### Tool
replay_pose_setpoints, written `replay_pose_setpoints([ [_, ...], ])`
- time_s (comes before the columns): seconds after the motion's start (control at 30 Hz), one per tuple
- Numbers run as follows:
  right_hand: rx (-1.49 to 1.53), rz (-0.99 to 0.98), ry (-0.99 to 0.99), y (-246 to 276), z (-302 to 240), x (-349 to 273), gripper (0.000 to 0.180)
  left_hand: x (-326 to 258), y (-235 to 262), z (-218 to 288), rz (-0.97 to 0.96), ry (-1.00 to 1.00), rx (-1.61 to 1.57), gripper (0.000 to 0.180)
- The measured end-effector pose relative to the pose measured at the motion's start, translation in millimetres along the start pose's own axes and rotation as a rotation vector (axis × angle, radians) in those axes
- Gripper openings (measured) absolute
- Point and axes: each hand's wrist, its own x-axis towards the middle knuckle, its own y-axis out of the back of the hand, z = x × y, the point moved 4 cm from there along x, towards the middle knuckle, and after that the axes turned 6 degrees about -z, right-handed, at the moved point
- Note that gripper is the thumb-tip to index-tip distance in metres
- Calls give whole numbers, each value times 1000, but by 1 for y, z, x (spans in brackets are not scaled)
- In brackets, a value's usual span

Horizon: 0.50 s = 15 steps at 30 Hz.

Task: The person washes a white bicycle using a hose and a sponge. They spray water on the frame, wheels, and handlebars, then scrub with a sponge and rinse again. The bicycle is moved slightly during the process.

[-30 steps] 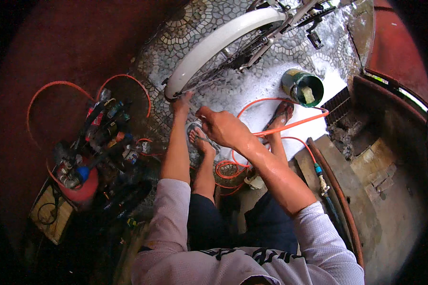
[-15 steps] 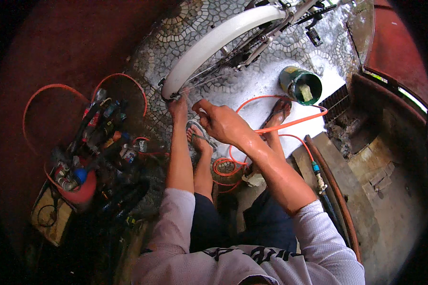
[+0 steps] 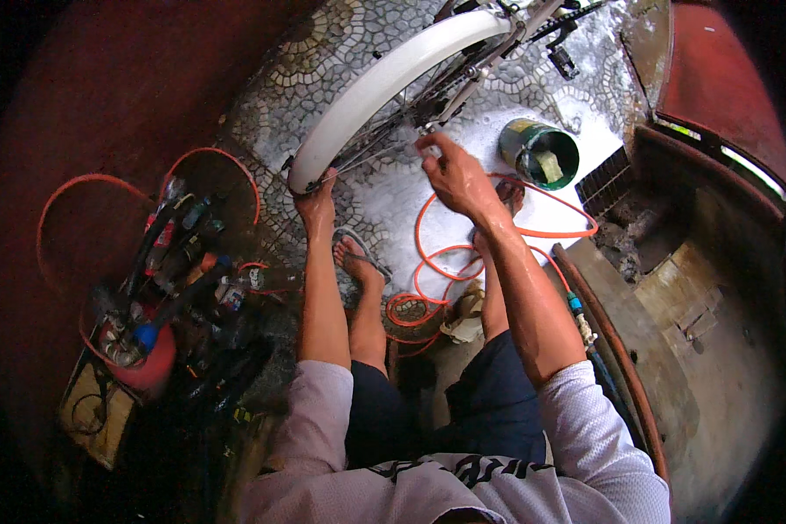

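Observation:
A bicycle's white mudguard (image 3: 384, 79) curves down toward me over its wheel. At its lower tip, my left hand (image 3: 317, 203) is closed round the end. Thin metal stay rods (image 3: 367, 160) run from that tip toward the frame. My right hand (image 3: 458, 179), wet and with curled fingers, is beside the far end of these rods; whatever its fingertips pinch is too small to make out. Right of that hand, a dark green bucket (image 3: 541, 155) lies tilted toward me with a pale yellowish sponge-like piece (image 3: 548, 167) inside.
White foam (image 3: 393, 229) covers part of the stone-patterned floor (image 3: 271, 113). An orange hose (image 3: 428, 249) loops round my feet to a valve fitting (image 3: 582, 325). Bottles and a red container (image 3: 153, 367) crowd the left. A drain grate (image 3: 603, 179) and a concrete ledge (image 3: 716, 297) are at right.
My right hand has moved away from the left hand, up and to the right along the rods. My left hand stays on the mudguard's tip. The view has shifted slightly.

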Motion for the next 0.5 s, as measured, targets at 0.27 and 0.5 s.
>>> replay_pose_setpoints([
  [0.27, 34, -191, -76, 10, 0, 12, 22, 7, 5, -6, -16, 115, 267, 74],
  [0.5, -137, -143, -95, 21, 12, 12, 27, 17, -9, -15, -99, -3, 304, 73],
])
